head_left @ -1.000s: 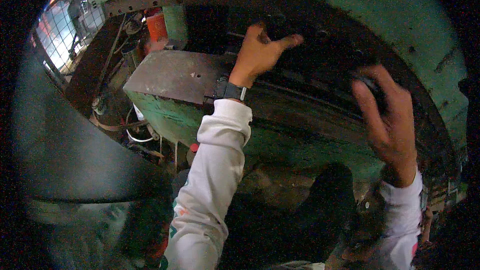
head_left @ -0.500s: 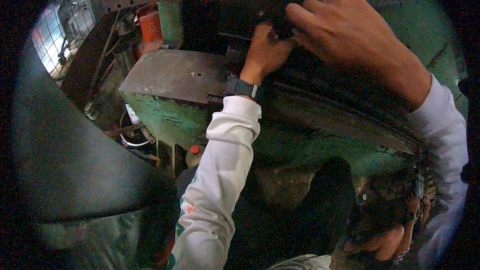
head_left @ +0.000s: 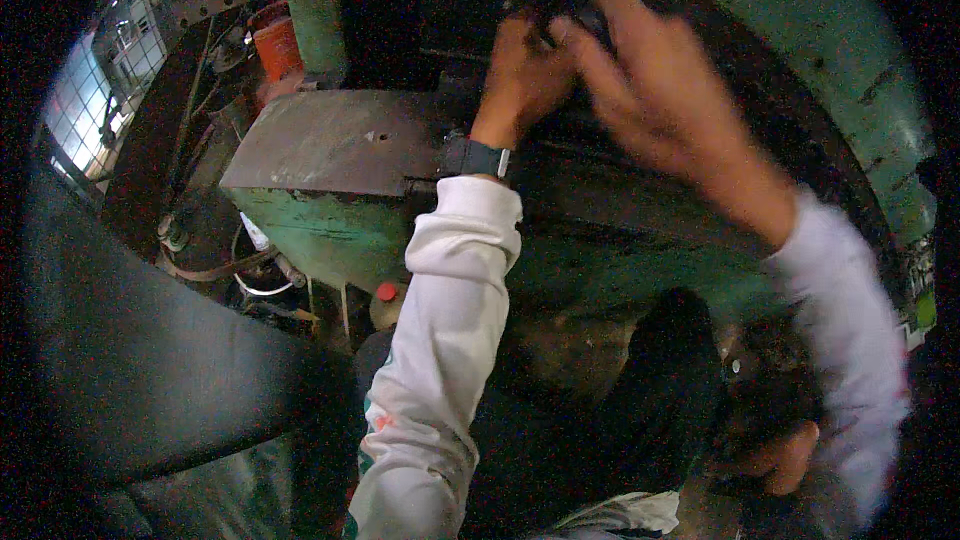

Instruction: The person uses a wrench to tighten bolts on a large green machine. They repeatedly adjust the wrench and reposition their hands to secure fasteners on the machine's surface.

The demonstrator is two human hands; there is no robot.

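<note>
My right hand point(head_left: 655, 90) pinches a dark part point(head_left: 592, 24) just beside my left hand point(head_left: 522, 75), whose grip I cannot tell; I judge the part stiff, perhaps slick, best held by 2 opposite sides.

Head-worn fisheye — facing down, close range, toward fingers point(head_left: 600, 68).

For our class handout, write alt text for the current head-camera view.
A person's left hand and motion-blurred right hand are close together at a dark, indistinct object, against worn green machinery. An orange container shows at upper left.
</note>
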